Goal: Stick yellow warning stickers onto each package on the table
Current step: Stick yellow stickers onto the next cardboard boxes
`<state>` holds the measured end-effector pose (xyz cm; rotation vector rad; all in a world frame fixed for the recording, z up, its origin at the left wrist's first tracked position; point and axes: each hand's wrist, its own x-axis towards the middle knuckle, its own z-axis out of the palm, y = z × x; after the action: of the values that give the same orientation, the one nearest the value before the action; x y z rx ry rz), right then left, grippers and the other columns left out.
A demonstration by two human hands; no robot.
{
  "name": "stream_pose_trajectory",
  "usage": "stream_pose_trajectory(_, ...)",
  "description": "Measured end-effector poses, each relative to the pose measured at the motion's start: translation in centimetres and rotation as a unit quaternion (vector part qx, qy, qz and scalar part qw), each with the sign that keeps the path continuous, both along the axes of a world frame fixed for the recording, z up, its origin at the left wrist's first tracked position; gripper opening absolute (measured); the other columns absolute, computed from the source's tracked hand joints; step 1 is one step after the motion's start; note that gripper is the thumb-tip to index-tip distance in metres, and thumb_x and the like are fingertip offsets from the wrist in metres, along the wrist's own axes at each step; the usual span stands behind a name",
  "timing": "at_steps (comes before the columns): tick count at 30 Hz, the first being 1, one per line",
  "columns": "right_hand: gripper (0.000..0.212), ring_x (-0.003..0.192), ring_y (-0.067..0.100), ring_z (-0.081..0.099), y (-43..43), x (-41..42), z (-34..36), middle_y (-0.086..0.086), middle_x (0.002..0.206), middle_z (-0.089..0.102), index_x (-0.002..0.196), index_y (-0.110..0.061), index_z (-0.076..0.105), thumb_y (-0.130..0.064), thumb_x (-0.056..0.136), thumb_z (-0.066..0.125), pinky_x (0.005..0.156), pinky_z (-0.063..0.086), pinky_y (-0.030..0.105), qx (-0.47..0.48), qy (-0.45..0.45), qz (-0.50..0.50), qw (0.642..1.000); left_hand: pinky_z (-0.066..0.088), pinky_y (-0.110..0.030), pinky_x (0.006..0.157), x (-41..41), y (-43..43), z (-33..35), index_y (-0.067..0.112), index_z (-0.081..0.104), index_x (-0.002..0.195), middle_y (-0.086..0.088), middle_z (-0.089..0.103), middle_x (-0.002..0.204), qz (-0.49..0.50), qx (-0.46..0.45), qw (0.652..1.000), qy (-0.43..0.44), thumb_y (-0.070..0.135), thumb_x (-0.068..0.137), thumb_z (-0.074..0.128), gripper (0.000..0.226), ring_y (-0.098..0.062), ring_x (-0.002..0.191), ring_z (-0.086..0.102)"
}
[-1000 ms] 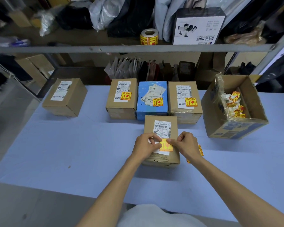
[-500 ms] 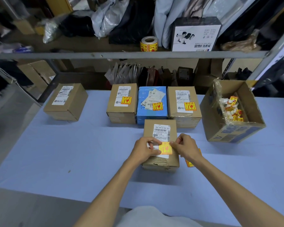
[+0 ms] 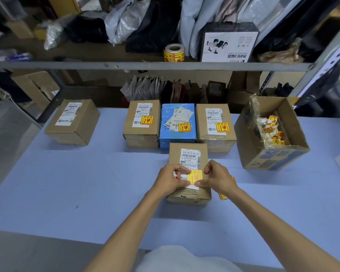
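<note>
View from above a pale blue table (image 3: 86, 183). At its centre sits a small cardboard package (image 3: 175, 154) with a white shipping label. Both hands meet on top of it. The left hand (image 3: 171, 179) and the right hand (image 3: 217, 178), fingers bent, pinch opposite edges of a yellow sticker (image 3: 194, 176) lying over the label's lower part, not yet smoothed flat.

At 12 o'clock, touching, stand three packages (image 3: 178, 124) in a row, each already bearing a yellow sticker. At 10 o'clock, well apart, one brown package (image 3: 73, 121) shows only its label, so it seemingly remains.

At 2 o'clock is an open carton (image 3: 263, 160) of sticker scraps. A strip of spare stickers (image 3: 223, 196) lies at 4 o'clock, under the right wrist. A sticker roll (image 3: 174, 53) stands on the shelf behind. Nothing blocks the reach to the last package.
</note>
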<state>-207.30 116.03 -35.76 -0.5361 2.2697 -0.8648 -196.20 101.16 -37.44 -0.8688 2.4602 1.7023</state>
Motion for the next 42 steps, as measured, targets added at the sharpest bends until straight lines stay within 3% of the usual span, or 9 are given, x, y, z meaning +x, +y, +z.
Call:
stream_pose_trajectory(4, 0.024, 0.064, 0.015, 0.054, 0.5, -1.2, 0.9, 0.002, 0.073, 0.058, 0.087, -0.011, 0.053, 0.001, 0.075, 0.070, 0.063, 0.051, 0.033, 0.037, -0.025, 0.065, 0.997, 0.045, -0.016, 0.070, 0.0, -0.6, 0.1, 0.020, 0.073, 0.098, 0.006, 0.051, 0.068, 0.017, 0.049, 0.999, -0.003, 0.001, 0.074, 0.075, 0.031, -0.007, 0.086, 0.061)
stream_pose_trajectory(9, 0.022, 0.077, 0.013, 0.060, -1.6, -0.9, 3.9, -0.002, 0.084, 0.064, 0.094, -0.015, 0.059, -0.016, 0.079, 0.074, 0.063, 0.046, 0.024, -0.035, 0.103, 0.096, 0.989, 0.049, -0.023, 0.071, -2.5, -0.3, 2.5, 0.014, 0.055, 0.115, -0.001, 0.048, 0.094, 0.059, 0.187, 0.980, 0.034, -0.010, 0.086, 0.047, 0.039, -0.014, 0.083, 0.055)
stream_pose_trajectory(13, 0.024, 0.078, 0.007, 0.063, -3.6, -0.2, 5.5, -0.002, 0.089, 0.066, 0.102, -0.015, 0.063, -0.011, 0.081, 0.073, 0.065, 0.051, 0.015, -0.136, 0.151, 0.098, 0.974, 0.042, -0.035, 0.104, -3.7, -0.6, 3.9, 0.017, 0.049, 0.117, -0.009, 0.055, 0.125, 0.022, 0.233, 0.970, 0.058, 0.002, 0.095, 0.049, 0.026, -0.017, 0.117, 0.055)
stream_pose_trajectory(18, 0.022, 0.077, 0.001, 0.059, -4.5, -0.2, 6.1, 0.000, 0.095, 0.066, 0.101, -0.012, 0.070, -0.005, 0.080, 0.072, 0.068, 0.046, 0.006, -0.178, 0.206, 0.080, 0.959, 0.056, -0.030, 0.088, -4.0, -0.4, 5.9, 0.016, 0.064, 0.100, -0.006, 0.071, 0.100, 0.017, 0.182, 0.978, 0.096, 0.020, 0.104, 0.035, 0.029, -0.017, 0.096, 0.069)
stream_pose_trajectory(22, 0.020, 0.078, 0.003, 0.061, -4.3, -0.8, 6.9, 0.001, 0.091, 0.069, 0.099, -0.009, 0.073, -0.006, 0.079, 0.073, 0.071, 0.048, 0.006, -0.213, 0.208, 0.063, 0.952, 0.051, -0.028, 0.084, -4.1, -0.8, 6.0, 0.014, 0.066, 0.101, -0.002, 0.069, 0.100, 0.002, 0.149, 0.987, 0.058, 0.027, 0.104, 0.036, 0.033, -0.014, 0.097, 0.062)
stream_pose_trajectory(25, 0.019, 0.073, 0.003, 0.058, -4.2, -1.4, 6.9, -0.001, 0.085, 0.065, 0.097, -0.008, 0.074, -0.005, 0.078, 0.074, 0.067, 0.046, 0.006, -0.200, 0.220, 0.086, 0.951, 0.047, -0.023, 0.076, -4.3, -1.4, 6.3, 0.007, 0.066, 0.103, -0.005, 0.066, 0.097, -0.028, 0.228, 0.971, 0.071, 0.021, 0.102, 0.042, 0.028, -0.015, 0.090, 0.057)
stream_pose_trajectory(29, 0.012, 0.068, 0.006, 0.056, -4.2, -2.7, 6.9, -0.005, 0.078, 0.061, 0.090, -0.008, 0.075, -0.013, 0.079, 0.075, 0.062, 0.044, 0.010, -0.200, 0.251, 0.094, 0.942, 0.057, -0.021, 0.072, -4.9, -2.1, 6.9, -0.002, 0.056, 0.121, -0.015, 0.070, 0.094, 0.079, 0.318, 0.936, 0.131, 0.003, 0.092, 0.057, 0.029, -0.017, 0.081, 0.070)
stream_pose_trajectory(37, 0.006, 0.061, 0.013, 0.057, -3.4, -3.8, 6.3, 0.004, 0.069, 0.065, 0.083, -0.004, 0.075, -0.008, 0.081, 0.072, 0.056, 0.048, 0.031, -0.220, 0.338, 0.071, 0.913, 0.060, -0.030, 0.075, -5.8, -1.1, 7.3, -0.001, 0.070, 0.093, -0.017, 0.073, 0.086, 0.073, 0.195, 0.961, 0.179, 0.003, 0.085, 0.068, 0.009, -0.021, 0.078, 0.071)
stream_pose_trajectory(42, 0.015, 0.067, 0.010, 0.068, -3.3, -2.7, 5.7, 0.002, 0.074, 0.073, 0.095, -0.007, 0.075, -0.016, 0.084, 0.071, 0.066, 0.057, 0.029, -0.232, 0.267, -0.001, 0.935, 0.060, -0.038, 0.070, -6.6, -0.9, 7.1, 0.018, 0.073, 0.072, -0.009, 0.072, 0.071, 0.101, 0.048, 0.978, 0.175, 0.012, 0.079, 0.074, 0.009, -0.026, 0.072, 0.071)
